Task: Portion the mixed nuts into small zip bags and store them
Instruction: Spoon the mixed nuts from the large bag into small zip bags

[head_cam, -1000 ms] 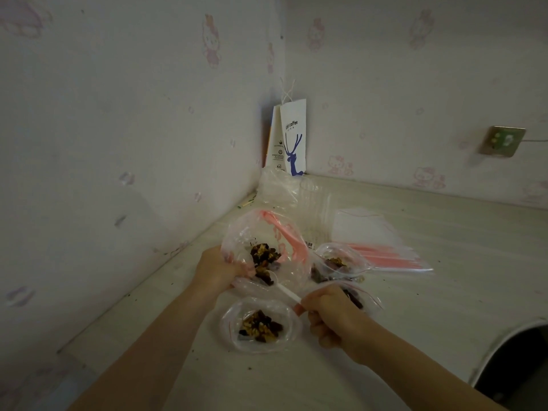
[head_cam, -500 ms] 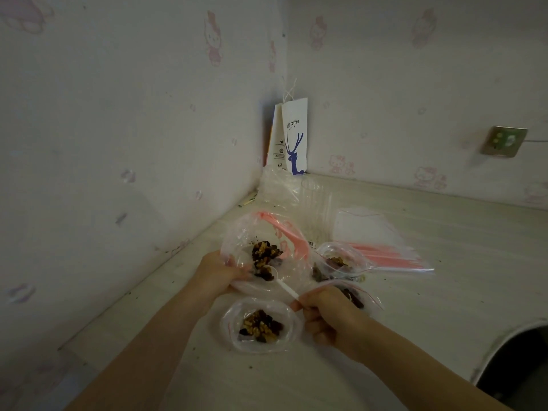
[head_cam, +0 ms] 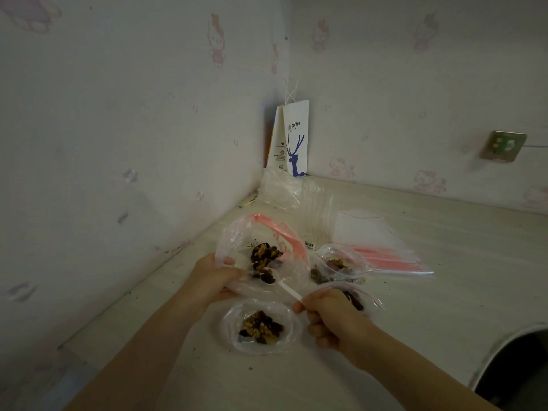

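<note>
**Spoon in large bag, both hands engaged**

Left hand point(head_cam: 213, 280) comes in from the lower left. Its fingers curl round the near rim of the large zip bag point(head_cam: 237, 241) and hold the mouth open, near the left edge of the bench point(head_cam: 444, 292). Right hand point(head_cam: 329, 315) pinches the handle end of a white plastic spoon point(head_cam: 284, 287). The spoon bowl sits inside the bag, loaded, just below the mixed nuts point(head_cam: 264, 255). A filled small zip bag point(head_cam: 289, 324) lies open between the forearms; another filled bag point(head_cam: 344, 256) lies beyond the right hand.

Versus 0.5 s ago: hands, spoon and bags are in nearly the same places.

Paper bag point(head_cam: 296, 134), upright in the far left corner, reads "coffee" above a blue deer drawing. Smaller print illegible.
</note>
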